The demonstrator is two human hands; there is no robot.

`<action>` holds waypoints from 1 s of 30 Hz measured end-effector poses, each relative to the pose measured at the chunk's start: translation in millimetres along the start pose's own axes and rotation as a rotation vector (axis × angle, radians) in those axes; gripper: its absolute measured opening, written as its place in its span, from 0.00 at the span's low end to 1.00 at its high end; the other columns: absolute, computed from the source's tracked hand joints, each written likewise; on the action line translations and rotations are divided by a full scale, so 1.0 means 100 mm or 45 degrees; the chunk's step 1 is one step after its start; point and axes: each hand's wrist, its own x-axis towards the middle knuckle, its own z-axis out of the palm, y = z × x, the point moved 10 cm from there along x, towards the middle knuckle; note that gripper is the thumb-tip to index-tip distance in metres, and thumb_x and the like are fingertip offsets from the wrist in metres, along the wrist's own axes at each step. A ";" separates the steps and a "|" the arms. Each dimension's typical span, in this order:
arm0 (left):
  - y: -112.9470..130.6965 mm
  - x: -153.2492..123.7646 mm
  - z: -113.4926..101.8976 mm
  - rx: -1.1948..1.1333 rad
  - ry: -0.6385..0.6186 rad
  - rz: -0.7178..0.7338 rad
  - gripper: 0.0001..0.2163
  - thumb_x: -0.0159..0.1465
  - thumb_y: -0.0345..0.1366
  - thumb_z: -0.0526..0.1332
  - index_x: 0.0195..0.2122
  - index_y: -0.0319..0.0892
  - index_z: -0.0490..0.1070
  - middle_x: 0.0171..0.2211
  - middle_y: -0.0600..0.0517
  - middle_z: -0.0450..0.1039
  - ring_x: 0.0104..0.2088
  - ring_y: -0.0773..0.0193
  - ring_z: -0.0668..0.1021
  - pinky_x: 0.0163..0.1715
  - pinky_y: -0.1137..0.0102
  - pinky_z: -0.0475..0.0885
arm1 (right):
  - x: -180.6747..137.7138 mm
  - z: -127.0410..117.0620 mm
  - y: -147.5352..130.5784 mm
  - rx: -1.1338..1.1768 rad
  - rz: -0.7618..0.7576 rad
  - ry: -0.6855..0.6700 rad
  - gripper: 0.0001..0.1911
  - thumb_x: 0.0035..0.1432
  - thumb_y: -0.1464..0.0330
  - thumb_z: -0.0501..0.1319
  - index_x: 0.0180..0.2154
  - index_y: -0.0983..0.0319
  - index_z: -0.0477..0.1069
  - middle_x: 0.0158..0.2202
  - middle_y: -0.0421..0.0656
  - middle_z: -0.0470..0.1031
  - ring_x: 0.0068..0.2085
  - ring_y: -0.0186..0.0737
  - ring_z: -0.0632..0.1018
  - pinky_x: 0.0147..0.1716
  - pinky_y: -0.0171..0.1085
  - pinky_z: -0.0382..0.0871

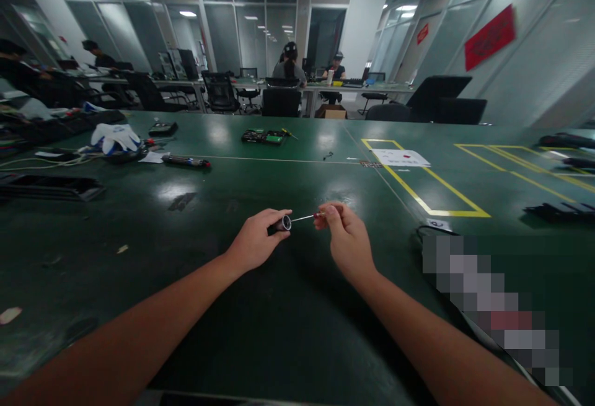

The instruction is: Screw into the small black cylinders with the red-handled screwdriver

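Note:
Over the dark green table (260, 307), my left hand (255, 242) is closed around a small dark cylinder with a silver end (283, 224). My right hand (346, 238) pinches the red handle of a thin metal tool (307, 216). The tool's shaft points left, its tip at the cylinder's silver end. Both hands hover close together just above the table, near its middle.
A green circuit board (264, 137) lies further back. White gloves (115, 137), a dark pen-like tool (185, 160) and cables lie at left. Yellow tape outlines (432, 198) and a white sheet (400, 157) mark the right. Black trays lie at both sides. People sit at far desks.

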 end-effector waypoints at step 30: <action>0.03 0.03 0.01 0.026 -0.030 0.032 0.20 0.64 0.27 0.66 0.57 0.46 0.75 0.52 0.49 0.76 0.51 0.59 0.78 0.56 0.60 0.72 | -0.07 0.08 -0.24 -0.101 -0.096 -0.167 0.18 0.69 0.55 0.56 0.35 0.57 0.76 0.26 0.39 0.70 0.27 0.37 0.70 0.29 0.38 0.64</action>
